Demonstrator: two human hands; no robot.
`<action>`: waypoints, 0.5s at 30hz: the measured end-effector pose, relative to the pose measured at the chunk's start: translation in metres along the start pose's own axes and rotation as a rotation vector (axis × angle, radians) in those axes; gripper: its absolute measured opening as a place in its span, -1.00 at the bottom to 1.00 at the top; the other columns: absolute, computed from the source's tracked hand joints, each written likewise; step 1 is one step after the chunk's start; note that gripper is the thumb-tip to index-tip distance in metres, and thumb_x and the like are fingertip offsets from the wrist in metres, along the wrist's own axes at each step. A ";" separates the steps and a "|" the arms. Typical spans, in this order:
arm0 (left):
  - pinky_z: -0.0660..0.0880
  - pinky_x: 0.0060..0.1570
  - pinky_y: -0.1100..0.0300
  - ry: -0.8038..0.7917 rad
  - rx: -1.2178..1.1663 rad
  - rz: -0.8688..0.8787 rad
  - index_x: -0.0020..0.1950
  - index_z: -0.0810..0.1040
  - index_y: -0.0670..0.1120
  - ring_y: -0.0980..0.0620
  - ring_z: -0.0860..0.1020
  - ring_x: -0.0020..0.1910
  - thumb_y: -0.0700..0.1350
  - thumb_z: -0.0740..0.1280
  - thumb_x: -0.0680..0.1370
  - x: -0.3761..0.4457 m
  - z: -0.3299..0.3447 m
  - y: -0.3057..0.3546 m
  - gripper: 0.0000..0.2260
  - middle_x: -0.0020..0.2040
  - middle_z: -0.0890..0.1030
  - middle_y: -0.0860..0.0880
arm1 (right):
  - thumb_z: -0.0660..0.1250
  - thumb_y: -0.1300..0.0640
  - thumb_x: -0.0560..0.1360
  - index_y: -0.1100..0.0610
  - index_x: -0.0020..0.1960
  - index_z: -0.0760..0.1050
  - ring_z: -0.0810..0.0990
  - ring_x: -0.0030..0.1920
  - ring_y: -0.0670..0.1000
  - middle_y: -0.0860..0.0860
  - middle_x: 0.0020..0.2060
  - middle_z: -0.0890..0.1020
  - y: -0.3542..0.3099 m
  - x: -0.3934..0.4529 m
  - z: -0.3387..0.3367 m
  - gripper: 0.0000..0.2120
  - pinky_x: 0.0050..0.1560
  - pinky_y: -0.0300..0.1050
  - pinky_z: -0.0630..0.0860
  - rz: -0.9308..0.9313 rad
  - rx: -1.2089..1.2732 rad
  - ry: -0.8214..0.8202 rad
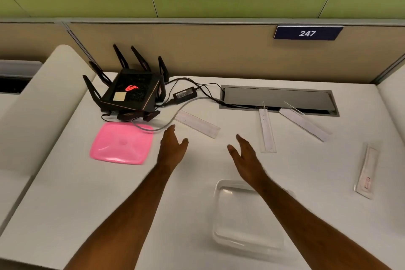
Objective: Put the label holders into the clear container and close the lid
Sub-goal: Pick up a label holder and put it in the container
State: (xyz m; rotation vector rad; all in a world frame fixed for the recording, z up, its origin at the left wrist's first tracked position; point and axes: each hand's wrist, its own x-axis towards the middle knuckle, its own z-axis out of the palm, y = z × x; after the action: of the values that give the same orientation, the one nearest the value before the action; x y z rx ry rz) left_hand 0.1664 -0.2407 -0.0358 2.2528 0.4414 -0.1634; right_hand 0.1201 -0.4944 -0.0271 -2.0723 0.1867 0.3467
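Several clear label holders lie flat on the white desk: one just beyond my left hand, one right of my right hand, one further right, and one near the right edge. The clear container sits open and empty near me, partly under my right forearm. Its pink lid lies at the left. My left hand and my right hand hover over the desk, fingers extended, holding nothing.
A black router with antennas, a power adapter and cables sit at the back left; a grey cable runs beside the pink lid. A cable tray is set into the desk at the back. A partition with a "247" sign stands behind.
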 end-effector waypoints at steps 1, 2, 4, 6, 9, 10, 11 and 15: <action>0.34 0.45 -0.08 0.000 0.008 -0.002 0.59 0.20 -0.11 -0.16 0.36 0.49 -0.08 0.39 0.58 0.008 -0.001 0.001 -0.37 0.55 0.32 -0.12 | 0.15 -0.21 0.66 -0.01 0.66 0.09 0.15 0.62 0.00 -0.03 0.64 0.19 0.000 0.006 0.004 -0.36 0.59 -0.01 0.11 0.015 0.015 -0.033; 0.32 0.46 -0.08 -0.003 0.017 -0.008 0.60 0.19 -0.13 -0.17 0.34 0.50 -0.09 0.39 0.58 0.017 -0.002 0.002 -0.35 0.56 0.30 -0.15 | 0.15 -0.22 0.66 -0.01 0.66 0.08 0.15 0.63 -0.01 -0.03 0.64 0.17 0.000 0.012 0.008 -0.35 0.56 -0.08 0.08 0.028 0.023 -0.061; 0.30 0.49 -0.06 -0.005 0.019 -0.028 0.61 0.15 -0.15 -0.18 0.29 0.53 -0.12 0.39 0.58 0.036 -0.003 0.006 -0.32 0.58 0.26 -0.17 | 0.13 -0.24 0.66 -0.01 0.67 0.05 0.14 0.63 -0.01 -0.03 0.65 0.15 0.001 0.025 0.017 -0.32 0.53 -0.13 0.06 0.052 0.010 -0.103; 0.30 0.49 -0.04 -0.011 0.015 -0.044 0.62 0.12 -0.15 -0.18 0.27 0.55 -0.14 0.40 0.58 0.052 -0.004 0.009 -0.30 0.59 0.22 -0.17 | 0.12 -0.27 0.65 -0.01 0.67 0.01 0.12 0.64 0.01 -0.03 0.65 0.13 0.004 0.035 0.025 -0.30 0.57 -0.05 0.06 0.069 -0.006 -0.141; 0.31 0.47 -0.08 -0.020 0.050 -0.079 0.63 0.11 -0.14 -0.21 0.26 0.54 -0.16 0.38 0.57 0.081 0.001 0.007 -0.30 0.59 0.23 -0.17 | 0.16 -0.25 0.65 0.01 0.67 -0.02 0.12 0.64 0.03 -0.02 0.66 0.11 0.011 0.061 0.037 -0.27 0.59 -0.01 0.08 0.108 -0.027 -0.204; 0.30 0.47 -0.10 -0.023 0.067 -0.079 0.63 0.11 -0.14 -0.22 0.25 0.55 -0.17 0.38 0.57 0.086 0.002 0.007 -0.30 0.59 0.24 -0.17 | 0.18 -0.23 0.65 0.02 0.67 -0.03 0.12 0.64 0.03 -0.01 0.66 0.11 0.013 0.065 0.039 -0.27 0.58 -0.02 0.09 0.111 -0.045 -0.215; 0.30 0.48 -0.11 -0.028 0.081 -0.080 0.63 0.10 -0.14 -0.22 0.24 0.55 -0.18 0.38 0.56 0.091 0.004 0.007 -0.30 0.59 0.24 -0.18 | 0.20 -0.21 0.65 0.02 0.67 -0.03 0.12 0.64 0.04 -0.01 0.66 0.11 0.014 0.070 0.042 -0.26 0.58 -0.01 0.09 0.112 -0.055 -0.222; 0.31 0.47 -0.13 -0.018 0.081 -0.083 0.64 0.08 -0.13 -0.22 0.24 0.55 -0.19 0.37 0.56 0.099 0.002 0.010 -0.28 0.59 0.26 -0.18 | 0.25 -0.15 0.65 0.03 0.67 -0.02 0.15 0.63 0.05 0.00 0.65 0.14 0.008 0.075 0.047 -0.26 0.56 -0.04 0.12 0.076 -0.049 -0.227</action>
State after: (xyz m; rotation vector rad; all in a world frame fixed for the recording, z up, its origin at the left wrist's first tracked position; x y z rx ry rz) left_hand 0.2621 -0.2226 -0.0554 2.3114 0.5277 -0.2490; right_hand 0.1809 -0.4572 -0.0798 -2.0586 0.1215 0.6343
